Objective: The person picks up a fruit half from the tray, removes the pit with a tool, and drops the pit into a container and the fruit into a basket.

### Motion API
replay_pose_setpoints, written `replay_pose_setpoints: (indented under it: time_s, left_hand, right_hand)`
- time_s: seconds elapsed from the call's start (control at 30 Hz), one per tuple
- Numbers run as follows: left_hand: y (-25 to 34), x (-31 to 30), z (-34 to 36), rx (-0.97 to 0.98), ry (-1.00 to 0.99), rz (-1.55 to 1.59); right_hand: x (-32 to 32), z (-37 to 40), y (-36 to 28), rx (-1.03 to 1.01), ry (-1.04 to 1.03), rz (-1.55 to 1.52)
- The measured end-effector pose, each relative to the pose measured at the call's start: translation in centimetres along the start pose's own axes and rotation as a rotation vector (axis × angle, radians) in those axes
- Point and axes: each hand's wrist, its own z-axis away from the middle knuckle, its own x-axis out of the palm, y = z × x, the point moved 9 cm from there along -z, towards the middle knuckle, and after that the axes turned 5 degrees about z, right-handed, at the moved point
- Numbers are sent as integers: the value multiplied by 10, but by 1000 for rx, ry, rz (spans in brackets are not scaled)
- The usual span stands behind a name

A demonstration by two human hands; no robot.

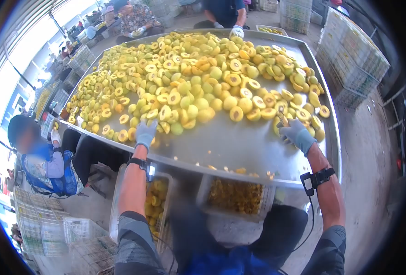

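Note:
Halved yellow peaches (184,87), many with a brown pit or hollow showing, are heaped over a metal table (203,146). My left hand (145,133), in a grey glove, is at the near edge of the heap. Its fingers are apart and touch the fruit, with nothing clearly held. My right hand (297,133), gloved likewise, is at the right end of the heap. Its fingers are closed round a small tool (283,120) with a thin, metal-looking tip pointing into the peaches. The tool's exact kind is hard to make out.
Below the table's raised rim stand a crate of peaches (157,201) and a crate of brown pits (235,196). A person (52,160) sits at the left; a gloved hand (236,31) rests at the far edge. Stacked crates (352,55) rise at the right.

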Motion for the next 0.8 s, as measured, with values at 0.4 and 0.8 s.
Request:
replay_pose_setpoints:
  time_s: [0.4, 0.8]
  left_hand:
    - [-19, 46, -119, -123, -84, -84]
    - [6, 45, -176, 42, -59, 33]
  right_hand:
    - [69, -295, -134, -407, 354, 657]
    - [153, -385, -200, -553, 264, 398]
